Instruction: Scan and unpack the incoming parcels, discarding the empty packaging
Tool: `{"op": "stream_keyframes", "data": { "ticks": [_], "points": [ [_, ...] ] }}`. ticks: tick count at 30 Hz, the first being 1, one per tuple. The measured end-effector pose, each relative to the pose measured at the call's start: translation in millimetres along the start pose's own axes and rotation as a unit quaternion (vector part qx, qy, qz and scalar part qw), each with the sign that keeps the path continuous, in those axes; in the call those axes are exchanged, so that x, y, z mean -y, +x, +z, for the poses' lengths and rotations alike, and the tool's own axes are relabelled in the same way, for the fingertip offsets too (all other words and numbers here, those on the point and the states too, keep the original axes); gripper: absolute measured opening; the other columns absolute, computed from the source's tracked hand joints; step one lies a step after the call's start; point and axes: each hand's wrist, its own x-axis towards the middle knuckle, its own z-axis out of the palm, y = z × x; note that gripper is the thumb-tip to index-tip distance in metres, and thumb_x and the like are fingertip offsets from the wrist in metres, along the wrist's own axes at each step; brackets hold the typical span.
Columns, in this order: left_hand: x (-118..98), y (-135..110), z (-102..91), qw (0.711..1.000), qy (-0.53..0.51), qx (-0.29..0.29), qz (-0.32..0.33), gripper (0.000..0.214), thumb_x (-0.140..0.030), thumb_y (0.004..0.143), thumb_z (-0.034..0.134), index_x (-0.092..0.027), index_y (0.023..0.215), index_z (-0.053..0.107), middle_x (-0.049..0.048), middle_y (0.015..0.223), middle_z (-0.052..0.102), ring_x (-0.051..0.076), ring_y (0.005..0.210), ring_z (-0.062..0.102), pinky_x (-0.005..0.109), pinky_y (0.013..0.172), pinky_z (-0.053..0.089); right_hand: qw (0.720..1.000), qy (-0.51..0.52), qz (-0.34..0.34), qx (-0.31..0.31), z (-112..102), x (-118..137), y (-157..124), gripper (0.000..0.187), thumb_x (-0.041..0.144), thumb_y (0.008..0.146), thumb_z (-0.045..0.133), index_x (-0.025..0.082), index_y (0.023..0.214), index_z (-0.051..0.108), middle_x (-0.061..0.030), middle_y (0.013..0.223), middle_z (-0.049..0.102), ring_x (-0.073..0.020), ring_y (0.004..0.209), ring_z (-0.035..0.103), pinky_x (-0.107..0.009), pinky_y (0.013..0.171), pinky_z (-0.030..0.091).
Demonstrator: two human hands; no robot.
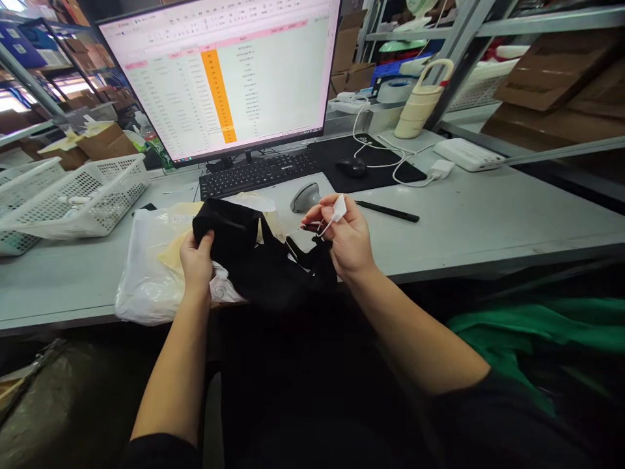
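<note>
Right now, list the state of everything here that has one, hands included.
Left hand: closed on black cloth
Right hand: pinching white tag
Black cloth: bunched, stretched between both hands
White tag: held up
Monitor: switched on
Cream tumbler: upright, loop handle up
Computer mouse: resting on mouse pad, no hand on it
White perforated basket: holding small items
Clear plastic bag: filled, lying down

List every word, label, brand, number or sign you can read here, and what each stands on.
None reads with certainty.
Monitor: spreadsheet text, too small and blurred.
Keyboard: pale brand mark, too small.
Mouse pad: small pale mark, unclear.
Plastic bag: faint print, unreadable.
White tag in the right hand: no legible text.
</note>
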Motion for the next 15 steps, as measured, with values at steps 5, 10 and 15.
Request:
{"op": "stream_keyframes", "data": {
  "ticks": [5,10,15],
  "points": [
    [-1.7,-0.9,0.5,1.000,0.021,-0.010,0.008,0.028,-0.040,0.071,0.074,-0.015,0.081,0.068,0.0005,0.077,0.064,0.015,0.074,0.057,0.025,0.072,0.049,0.995,-0.088,-0.004,-0.043,-30.6,-0.1,8.1,0.034,0.055,0.088,0.063,0.028,0.105,0.054,-0.0018,0.099,0.069,-0.0197,0.093,0.068,-0.038,0.085,0.057],
    [-4.1,-2.5,2.1,0.999,0.020,-0.022,0.013,0.030,-0.042,0.069,0.076,-0.015,0.079,0.066,0.0002,0.075,0.062,0.015,0.073,0.056,0.025,0.071,0.050,0.918,-0.395,0.009,0.045,-58.2,18.8,-11.6,0.062,0.059,0.086,0.066,0.027,0.138,0.054,-0.0048,0.095,0.073,-0.0260,0.086,0.068,-0.039,0.081,0.054],
    [-3.2,-2.6,2.2,1.000,0.015,-0.018,-0.005,0.031,-0.044,0.068,0.078,-0.017,0.077,0.065,-0.0004,0.072,0.060,0.015,0.072,0.057,0.026,0.070,0.052,0.845,-0.507,0.111,0.132,-67.8,31.9,-51.1,0.071,0.050,0.091,0.061,0.021,0.153,0.045,-0.0004,0.068,0.066,-0.0243,0.062,0.062,-0.035,0.064,0.048]
  ]
}}
